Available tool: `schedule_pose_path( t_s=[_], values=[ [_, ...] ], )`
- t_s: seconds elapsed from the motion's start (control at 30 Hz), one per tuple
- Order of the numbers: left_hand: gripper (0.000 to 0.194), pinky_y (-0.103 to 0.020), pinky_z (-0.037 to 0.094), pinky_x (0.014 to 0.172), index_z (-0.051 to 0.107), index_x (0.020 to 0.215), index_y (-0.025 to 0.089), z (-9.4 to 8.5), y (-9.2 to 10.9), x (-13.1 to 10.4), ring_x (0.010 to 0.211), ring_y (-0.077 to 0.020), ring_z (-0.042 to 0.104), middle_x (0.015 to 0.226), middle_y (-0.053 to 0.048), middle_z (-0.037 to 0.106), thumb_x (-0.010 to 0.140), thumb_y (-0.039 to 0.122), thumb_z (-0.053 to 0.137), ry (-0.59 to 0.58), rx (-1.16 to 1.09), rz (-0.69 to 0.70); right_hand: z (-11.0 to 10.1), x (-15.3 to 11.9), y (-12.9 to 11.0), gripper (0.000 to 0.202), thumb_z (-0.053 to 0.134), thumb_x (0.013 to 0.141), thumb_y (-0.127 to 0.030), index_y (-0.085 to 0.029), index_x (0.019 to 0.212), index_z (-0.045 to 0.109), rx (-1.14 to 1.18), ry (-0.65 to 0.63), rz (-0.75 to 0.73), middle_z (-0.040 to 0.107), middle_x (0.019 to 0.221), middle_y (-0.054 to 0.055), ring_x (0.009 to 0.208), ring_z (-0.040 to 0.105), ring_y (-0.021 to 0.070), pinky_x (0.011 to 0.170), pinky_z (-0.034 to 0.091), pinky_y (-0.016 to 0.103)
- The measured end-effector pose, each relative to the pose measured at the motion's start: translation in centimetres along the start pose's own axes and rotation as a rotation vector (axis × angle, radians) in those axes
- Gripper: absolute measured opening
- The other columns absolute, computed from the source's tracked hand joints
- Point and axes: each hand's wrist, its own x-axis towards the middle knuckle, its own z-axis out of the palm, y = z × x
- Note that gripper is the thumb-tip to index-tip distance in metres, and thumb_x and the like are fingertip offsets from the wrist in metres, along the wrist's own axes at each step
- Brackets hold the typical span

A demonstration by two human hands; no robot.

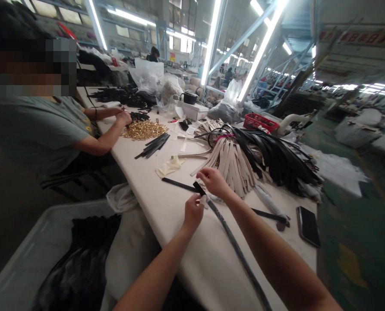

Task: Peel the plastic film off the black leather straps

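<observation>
My left hand (194, 211) is closed in a pinch around a black strap (233, 237) close to its end. From there the strap runs down across the table and over its front edge. Just above that end is my right hand (213, 182), with thumb and fingertips pressed together; whatever they hold is too small to make out. A flat black strip (178, 184) lies on the table to the left of the strap's end. Beyond my hands spreads a bundle of beige strips (229, 160), partly covered by a bunch of black straps (270, 151).
A co-worker (111, 134) sits at left, hands by gold metal hardware (147, 129). Short black strips (153, 146) and a pale glove (170, 166) lie mid-table. A phone (308, 226) rests at the right edge. A red basket (260, 122) stands behind; a bin (55, 220) is lower left.
</observation>
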Motion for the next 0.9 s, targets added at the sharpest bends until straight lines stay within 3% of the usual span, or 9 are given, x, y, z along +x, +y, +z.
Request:
schedule_pose_path(
  t_s=[0.1, 0.2, 0.27, 0.33, 0.5, 0.67, 0.8, 0.9],
  values=[
    [0.026, -0.024, 0.046, 0.057, 0.067, 0.078, 0.016, 0.3, -0.7, -0.4, 0.061, -0.0152, 0.059, 0.068, -0.002, 0.067, 0.085, 0.040, 0.060, 0.017, 0.047, 0.013, -1.5, 0.8, -1.4, 0.031, 0.049, 0.095, -0.039, -0.017, 0.098, 0.071, -0.031, 0.006, -0.015, 0.071, 0.084, 0.004, 0.067, 0.059, 0.0133, 0.066, 0.042, 0.026],
    [0.025, -0.025, 0.048, 0.060, 0.067, 0.080, 0.017, 0.0, -1.2, -0.5, 0.063, -0.0159, 0.060, 0.069, -0.003, 0.066, 0.088, 0.039, 0.056, 0.068, 0.089, 0.038, -2.0, 0.3, -1.4, 0.037, 0.069, 0.082, -0.043, -0.020, 0.111, 0.070, -0.082, -0.139, -0.048, 0.072, 0.101, 0.006, 0.079, 0.063, 0.0159, 0.072, 0.044, 0.026],
    [0.023, -0.026, 0.049, 0.063, 0.067, 0.085, 0.017, -0.2, -1.2, -0.3, 0.067, -0.0170, 0.063, 0.076, -0.004, 0.068, 0.087, 0.038, 0.057, 0.081, 0.104, 0.061, -1.4, -0.4, -0.9, 0.029, 0.077, 0.074, -0.035, -0.019, 0.099, 0.075, -0.099, -0.271, -0.056, 0.074, 0.088, 0.004, 0.074, 0.062, 0.0152, 0.068, 0.043, 0.024],
    [0.023, -0.027, 0.051, 0.064, 0.067, 0.090, 0.017, -0.4, -1.2, -0.1, 0.070, -0.0181, 0.066, 0.081, -0.005, 0.069, 0.085, 0.037, 0.058, 0.077, 0.106, 0.076, -0.4, -0.9, -0.2, 0.010, 0.074, 0.076, -0.026, -0.018, 0.081, 0.076, -0.092, -0.318, -0.047, 0.069, 0.066, 0.000, 0.060, 0.058, 0.0123, 0.059, 0.040, 0.022],
    [0.024, -0.027, 0.054, 0.062, 0.068, 0.088, 0.017, -0.4, -1.2, 0.0, 0.069, -0.0190, 0.068, 0.078, -0.006, 0.071, 0.084, 0.039, 0.059, 0.083, 0.113, 0.066, 0.9, -1.2, -0.1, 0.011, 0.066, 0.083, -0.022, -0.016, 0.080, 0.074, -0.043, -0.231, -0.042, 0.062, 0.055, -0.003, 0.051, 0.052, 0.0091, 0.054, 0.036, 0.021],
    [0.025, -0.025, 0.054, 0.059, 0.071, 0.081, 0.016, 0.5, -1.5, -1.2, 0.067, -0.0186, 0.068, 0.078, -0.007, 0.074, 0.081, 0.041, 0.066, 0.063, 0.170, 0.033, -0.1, 0.6, -3.2, 0.020, 0.056, 0.092, -0.031, -0.016, 0.088, 0.069, 0.063, -0.137, -0.083, 0.064, 0.060, -0.002, 0.054, 0.058, 0.0101, 0.054, 0.040, 0.019],
    [0.030, -0.025, 0.051, 0.052, 0.070, 0.081, 0.016, 0.5, -1.6, -0.9, 0.054, -0.0176, 0.066, 0.065, -0.005, 0.070, 0.084, 0.045, 0.062, 0.068, 0.229, -0.026, -1.9, 1.7, -6.0, 0.020, 0.053, 0.093, -0.030, -0.017, 0.103, 0.066, 0.197, -0.081, -0.134, 0.070, 0.084, 0.002, 0.064, 0.063, 0.0101, 0.061, 0.047, 0.020],
    [0.030, -0.025, 0.051, 0.052, 0.068, 0.082, 0.017, -0.7, -1.4, 1.0, 0.053, -0.0181, 0.068, 0.061, -0.003, 0.068, 0.086, 0.045, 0.057, 0.104, 0.267, -0.082, -4.8, -0.6, -4.8, 0.040, 0.061, 0.087, -0.025, -0.021, 0.127, 0.058, 0.146, -0.034, -0.106, 0.068, 0.113, 0.005, 0.073, 0.065, 0.0100, 0.068, 0.050, 0.023]
  ],
)
